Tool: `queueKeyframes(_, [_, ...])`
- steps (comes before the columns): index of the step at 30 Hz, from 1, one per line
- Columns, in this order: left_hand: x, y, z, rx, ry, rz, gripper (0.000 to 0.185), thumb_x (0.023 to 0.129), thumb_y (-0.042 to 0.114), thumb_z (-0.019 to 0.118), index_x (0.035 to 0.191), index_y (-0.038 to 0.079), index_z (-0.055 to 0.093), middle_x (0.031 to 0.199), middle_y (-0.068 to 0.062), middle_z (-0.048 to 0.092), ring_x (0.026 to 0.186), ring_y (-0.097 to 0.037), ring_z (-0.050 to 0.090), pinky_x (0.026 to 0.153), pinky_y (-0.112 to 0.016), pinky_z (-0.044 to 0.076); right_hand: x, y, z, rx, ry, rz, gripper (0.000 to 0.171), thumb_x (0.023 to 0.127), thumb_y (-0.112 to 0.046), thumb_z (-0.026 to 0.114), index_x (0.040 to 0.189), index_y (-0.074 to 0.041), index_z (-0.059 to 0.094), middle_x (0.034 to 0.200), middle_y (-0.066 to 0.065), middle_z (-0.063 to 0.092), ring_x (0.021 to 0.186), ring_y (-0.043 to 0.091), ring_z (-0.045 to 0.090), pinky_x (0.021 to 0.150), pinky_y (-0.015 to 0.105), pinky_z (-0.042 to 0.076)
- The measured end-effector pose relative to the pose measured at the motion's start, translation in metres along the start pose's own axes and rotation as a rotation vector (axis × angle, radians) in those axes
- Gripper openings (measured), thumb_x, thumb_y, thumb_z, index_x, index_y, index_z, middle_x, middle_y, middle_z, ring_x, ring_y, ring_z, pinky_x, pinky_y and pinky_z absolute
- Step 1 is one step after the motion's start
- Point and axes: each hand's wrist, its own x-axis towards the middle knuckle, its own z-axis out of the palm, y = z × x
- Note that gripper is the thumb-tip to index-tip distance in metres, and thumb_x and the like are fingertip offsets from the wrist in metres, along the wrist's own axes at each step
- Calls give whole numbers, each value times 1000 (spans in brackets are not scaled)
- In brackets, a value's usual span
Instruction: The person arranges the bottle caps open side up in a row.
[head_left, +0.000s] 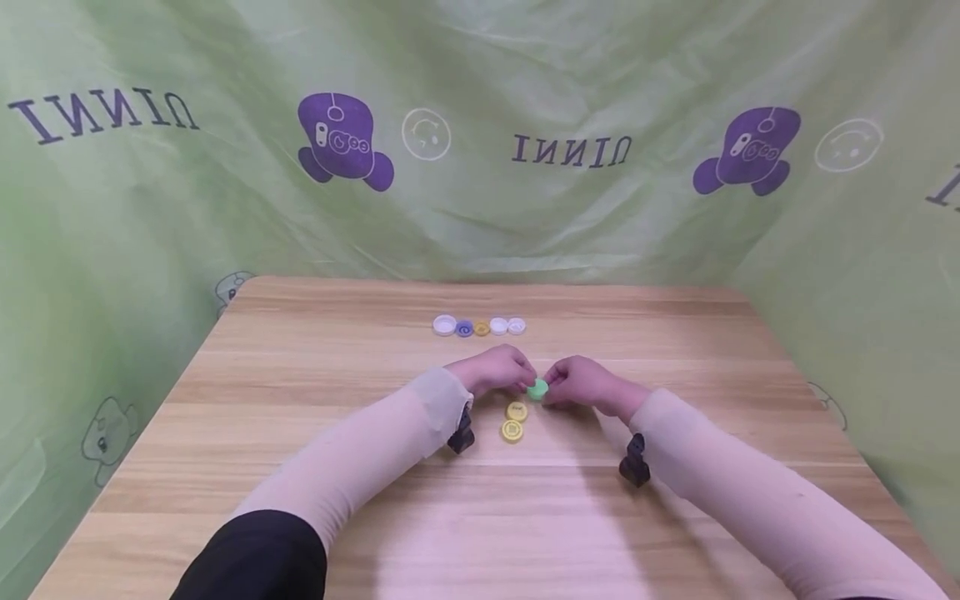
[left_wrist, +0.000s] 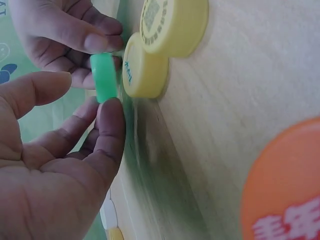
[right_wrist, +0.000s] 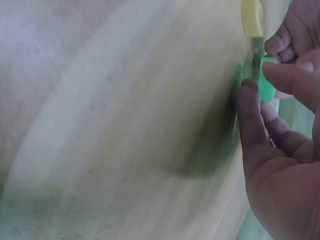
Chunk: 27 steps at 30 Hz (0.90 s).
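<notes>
A green bottle cap (head_left: pixel 537 388) is between the two hands, close over the table. My right hand (head_left: pixel 588 385) pinches it with thumb and fingertips; in the right wrist view the thumb lies against the cap (right_wrist: pixel 268 80). From the other side, my left hand (head_left: pixel 495 371) touches its edge with fingertips. In the left wrist view the left thumb (left_wrist: pixel 47 90) stands apart from the cap. Nearer the body, two yellow bottle caps, one (head_left: pixel 517 412) with small print and one (head_left: pixel 512 431) with a square code, lie on the table beside each other.
Farther back is a row of several caps: a large white cap (head_left: pixel 444 325), a blue cap (head_left: pixel 465 329), a yellow-orange cap (head_left: pixel 482 329) and white caps (head_left: pixel 507 326). An orange cap (left_wrist: pixel 285 185) shows in the left wrist view. A green printed curtain (head_left: pixel 465 225) surrounds the wooden table (head_left: pixel 300 358).
</notes>
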Motion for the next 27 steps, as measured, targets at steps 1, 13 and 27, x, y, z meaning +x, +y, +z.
queueKeyframes(1, [0,0,0,-3,7,1,21,88,0,63,106,-8,64,95,-14,68,86,-24,64,80,-30,55,1,0,-1,20,-10,5,26,78,-6,75,100,4,65,86,7,66,73,15,61,68,27,54])
queueKeyframes(13, [2,5,-7,-35,66,-2,26,84,-4,65,110,-8,64,93,-13,67,85,-25,64,78,-32,56,14,-1,-6,180,-19,12,34,83,-4,70,113,8,57,103,16,63,87,19,64,80,30,57])
queueKeyframes(27, [12,6,-21,-154,198,41,21,92,3,60,109,-8,63,89,-10,62,91,-29,61,86,-41,53,32,-8,-22,275,-41,-53,37,94,-8,58,126,7,48,117,26,61,103,30,63,85,38,55])
